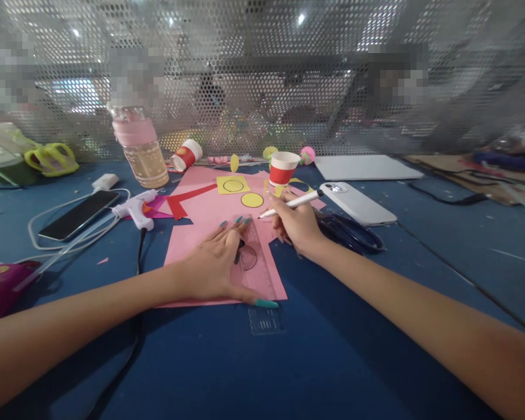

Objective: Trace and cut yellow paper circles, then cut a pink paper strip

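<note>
Left hand (210, 267), fingers apart, pressing ruler (262, 274) on pink paper (181, 242), bench (192, 373) middle. Right hand (301, 226) fingers clamped round marker (301, 200), near ruler's far end. Ruler likely light, stiff, slippery: press both ends. Paper probably soft, creases easily.

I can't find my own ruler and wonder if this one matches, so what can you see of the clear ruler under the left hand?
The ruler is transparent, apparently plastic, with a dark round dial marking and small printing near its close end. It lies flat, pointing away from the wearer, mostly on a pink sheet, its near end past the edge onto the blue table. The left hand rests across it, hiding part. The markings are too small to read.
</note>
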A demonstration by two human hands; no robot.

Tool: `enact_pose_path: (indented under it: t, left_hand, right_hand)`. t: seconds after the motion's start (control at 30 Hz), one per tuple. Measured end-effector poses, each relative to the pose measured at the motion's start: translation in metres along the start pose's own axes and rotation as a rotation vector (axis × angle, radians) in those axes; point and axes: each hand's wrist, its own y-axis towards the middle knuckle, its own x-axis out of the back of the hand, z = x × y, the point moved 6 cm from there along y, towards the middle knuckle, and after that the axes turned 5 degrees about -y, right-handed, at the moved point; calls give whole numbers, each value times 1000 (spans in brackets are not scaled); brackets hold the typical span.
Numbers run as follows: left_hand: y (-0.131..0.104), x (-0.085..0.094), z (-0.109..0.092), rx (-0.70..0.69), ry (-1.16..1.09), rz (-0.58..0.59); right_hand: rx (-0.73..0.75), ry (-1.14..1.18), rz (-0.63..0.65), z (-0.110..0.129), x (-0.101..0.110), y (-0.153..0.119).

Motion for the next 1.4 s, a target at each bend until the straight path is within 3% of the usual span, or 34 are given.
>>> enact_pose_path:
  t: [0.97, 1.4]
  left_hand:
    - [1, 0, 0, -18, 17, -11]
    - [1, 1, -1, -44, 19, -21]
  right_hand:
    - [-39, -29, -28, -3, 2, 1]
    - [-21, -63, 61, 0, -6, 0]
